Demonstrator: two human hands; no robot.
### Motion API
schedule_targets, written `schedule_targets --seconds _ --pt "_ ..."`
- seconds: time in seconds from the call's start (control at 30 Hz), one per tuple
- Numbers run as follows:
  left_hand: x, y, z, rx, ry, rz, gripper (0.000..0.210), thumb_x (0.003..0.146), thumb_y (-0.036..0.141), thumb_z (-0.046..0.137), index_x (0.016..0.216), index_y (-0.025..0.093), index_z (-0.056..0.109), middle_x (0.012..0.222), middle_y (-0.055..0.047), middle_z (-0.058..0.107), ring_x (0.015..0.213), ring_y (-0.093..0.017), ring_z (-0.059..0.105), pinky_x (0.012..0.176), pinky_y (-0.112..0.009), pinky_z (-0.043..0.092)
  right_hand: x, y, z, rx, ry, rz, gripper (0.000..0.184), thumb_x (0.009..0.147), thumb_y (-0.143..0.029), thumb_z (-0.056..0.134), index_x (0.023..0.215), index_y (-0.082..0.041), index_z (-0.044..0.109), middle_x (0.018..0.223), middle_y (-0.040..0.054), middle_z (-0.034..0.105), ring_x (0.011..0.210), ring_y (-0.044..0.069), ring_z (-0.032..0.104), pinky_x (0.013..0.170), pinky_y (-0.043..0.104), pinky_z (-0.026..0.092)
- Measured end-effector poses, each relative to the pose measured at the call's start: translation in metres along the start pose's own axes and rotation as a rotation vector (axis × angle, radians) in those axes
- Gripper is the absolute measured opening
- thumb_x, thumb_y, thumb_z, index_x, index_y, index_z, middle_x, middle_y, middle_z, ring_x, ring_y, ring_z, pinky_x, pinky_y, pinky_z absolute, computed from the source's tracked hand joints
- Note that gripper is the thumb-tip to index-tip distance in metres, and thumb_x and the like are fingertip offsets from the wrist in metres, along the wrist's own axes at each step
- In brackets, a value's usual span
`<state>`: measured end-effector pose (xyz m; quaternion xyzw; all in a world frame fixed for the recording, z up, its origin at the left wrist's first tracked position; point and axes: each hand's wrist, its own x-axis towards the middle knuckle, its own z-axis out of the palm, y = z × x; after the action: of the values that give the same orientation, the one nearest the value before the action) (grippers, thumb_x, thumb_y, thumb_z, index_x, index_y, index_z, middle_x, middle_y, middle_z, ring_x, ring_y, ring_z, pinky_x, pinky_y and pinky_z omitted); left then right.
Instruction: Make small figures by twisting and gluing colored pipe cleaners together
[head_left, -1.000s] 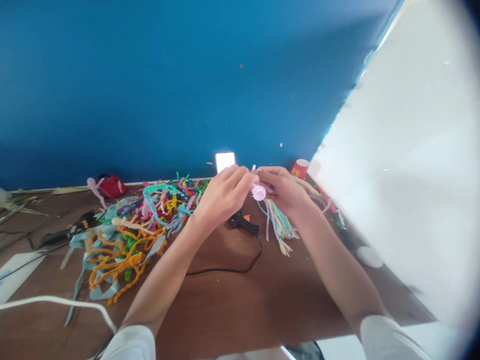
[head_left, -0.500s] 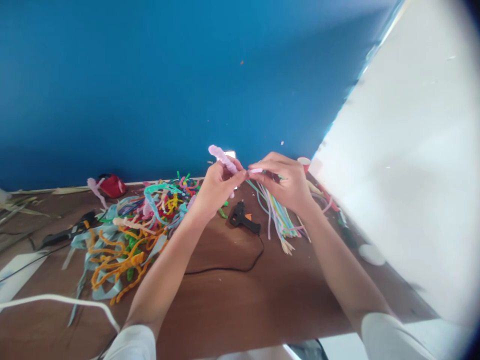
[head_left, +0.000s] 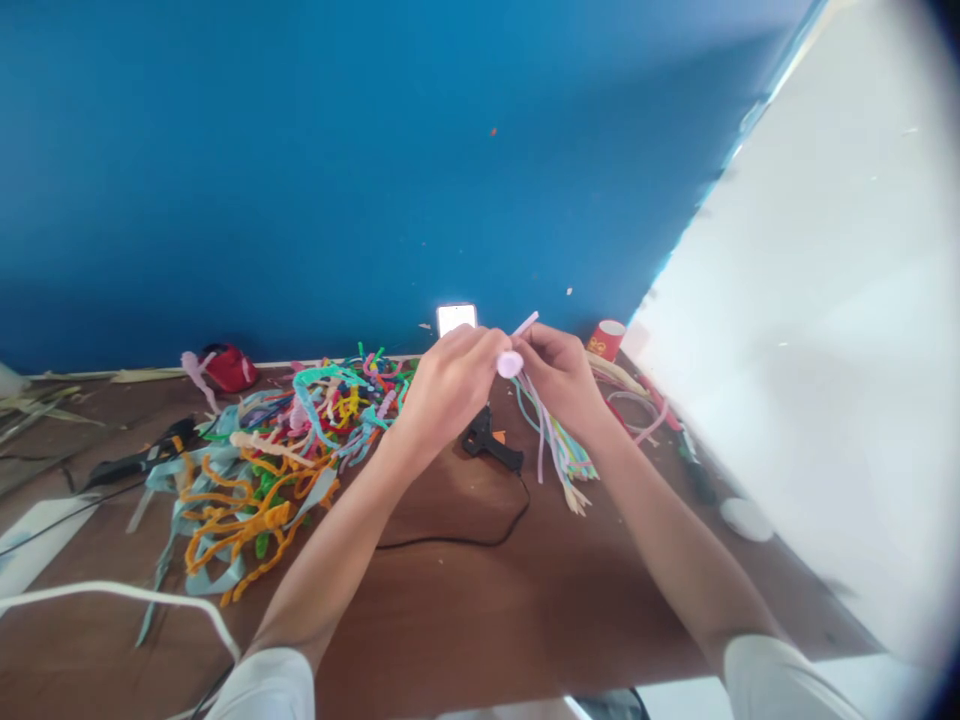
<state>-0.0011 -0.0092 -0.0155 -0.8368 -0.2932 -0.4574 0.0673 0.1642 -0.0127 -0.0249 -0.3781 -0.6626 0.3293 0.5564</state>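
My left hand (head_left: 463, 385) is closed around a lilac pipe cleaner piece (head_left: 510, 364), whose thick rounded end points toward me. My right hand (head_left: 559, 375) meets it just to the right, its thumb and fingers pinched together at the lilac work. A thin straight lilac strip (head_left: 527, 323) sticks up between the two hands. Fingers hide most of the piece, so how the strip joins it cannot be made out. Beneath the hands, a black glue gun (head_left: 491, 440) lies on the brown table (head_left: 480, 620).
Left lies a tangled heap of coloured pipe cleaners (head_left: 277, 490). A bundle of pale stems (head_left: 562, 455) is beneath my right hand. Behind stand a lit phone (head_left: 456, 318) and a red cup (head_left: 606, 340). A black cable (head_left: 465, 543) crosses the table; a white cable (head_left: 112, 592) lies left.
The lilac piece has turned from slanting up leftward to pointing its end at me. My left hand has rolled over and moved right, closer to my right hand.
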Motion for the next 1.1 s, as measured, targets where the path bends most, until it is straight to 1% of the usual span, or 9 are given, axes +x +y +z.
schedule_targets --seconds 0.07,0.13,0.3,0.4,0.5,0.6,0.8,0.93,1.1 --pt "-0.002 -0.001 0.002 0.051 -0.032 0.131 0.016 0.097 0.016 0.047 0.086 0.019 0.058 0.083 -0.004 0.068 0.079 -0.017 0.056 0.075 -0.031 0.042 0.0 -0.001 0.001 0.227 -0.04 0.118 0.039 0.087 -0.046 0.066 0.063 -0.019 0.05 0.056 -0.0051 0.04 0.052 0.009 0.031 0.051 0.027 0.021" --pt "-0.002 -0.001 0.005 0.025 -0.002 0.128 0.014 0.097 0.017 0.048 0.087 0.019 0.058 0.087 -0.005 0.069 0.081 -0.016 0.057 0.077 -0.031 0.043 0.001 -0.003 0.001 0.37 -0.051 0.209 0.04 0.082 -0.044 0.072 0.061 -0.019 0.05 0.052 -0.0067 0.036 0.049 0.007 0.024 0.049 0.027 0.014" --pt "0.004 0.004 0.008 -0.437 0.094 -0.32 0.005 0.091 0.02 0.059 0.086 0.018 0.058 0.084 -0.002 0.067 0.07 -0.011 0.06 0.066 -0.024 0.048 0.002 -0.006 -0.002 0.377 -0.034 0.223 0.033 0.082 -0.042 0.073 0.065 -0.018 0.057 0.052 -0.0071 0.036 0.047 0.006 0.024 0.047 0.027 0.012" --pt "0.006 0.004 0.007 -0.753 0.075 -0.524 0.015 0.085 0.027 0.067 0.084 0.018 0.055 0.081 -0.001 0.066 0.059 -0.008 0.055 0.05 -0.019 0.045 0.0 -0.005 -0.002 0.219 -0.044 0.122 0.032 0.086 -0.043 0.068 0.07 -0.017 0.061 0.055 -0.0058 0.041 0.049 0.007 0.03 0.047 0.025 0.017" --pt "0.007 0.001 0.005 -0.916 0.091 -0.634 0.022 0.08 0.029 0.072 0.079 0.018 0.053 0.079 0.0 0.063 0.051 -0.005 0.048 0.037 -0.016 0.037 -0.001 -0.003 0.002 0.001 0.068 -0.038 0.022 0.09 -0.04 0.064 0.084 -0.018 0.063 0.064 -0.0038 0.051 0.054 0.008 0.041 0.05 0.024 0.029" --pt "0.007 -0.003 0.005 -0.984 0.115 -0.709 0.023 0.077 0.026 0.074 0.077 0.019 0.052 0.073 0.002 0.058 0.049 -0.005 0.044 0.032 -0.015 0.034 -0.003 0.003 0.004 -0.304 0.217 -0.259 0.025 0.089 -0.031 0.065 0.112 -0.023 0.058 0.076 -0.003 0.056 0.058 0.01 0.049 0.056 0.026 0.038" --pt "0.008 -0.005 0.0 -1.014 0.08 -0.779 0.025 0.075 0.026 0.076 0.074 0.019 0.051 0.062 0.005 0.048 0.048 -0.006 0.044 0.031 -0.016 0.036 -0.004 0.012 -0.002 -0.774 0.165 -0.653 0.037 0.095 -0.02 0.054 0.131 -0.027 0.052 0.087 0.0017 0.064 0.067 0.013 0.057 0.061 0.027 0.043" --pt "0.009 -0.003 -0.002 -0.983 0.058 -0.759 0.029 0.072 0.028 0.079 0.072 0.018 0.052 0.063 0.004 0.053 0.044 -0.005 0.043 0.03 -0.016 0.034 -0.003 0.013 -0.006 -0.871 0.195 -0.779 0.026 0.095 -0.017 0.054 0.12 -0.025 0.061 0.085 0.0026 0.065 0.071 0.013 0.06 0.06 0.025 0.042" --pt "0.007 -0.001 -0.003 -0.875 0.004 -0.655 0.029 0.078 0.028 0.073 0.071 0.019 0.047 0.074 0.001 0.064 0.045 -0.004 0.044 0.033 -0.017 0.034 -0.004 0.009 -0.005 -0.92 0.222 -0.767 0.012 0.095 -0.019 0.056 0.096 -0.023 0.067 0.081 0.0021 0.066 0.067 0.011 0.057 0.058 0.025 0.037"
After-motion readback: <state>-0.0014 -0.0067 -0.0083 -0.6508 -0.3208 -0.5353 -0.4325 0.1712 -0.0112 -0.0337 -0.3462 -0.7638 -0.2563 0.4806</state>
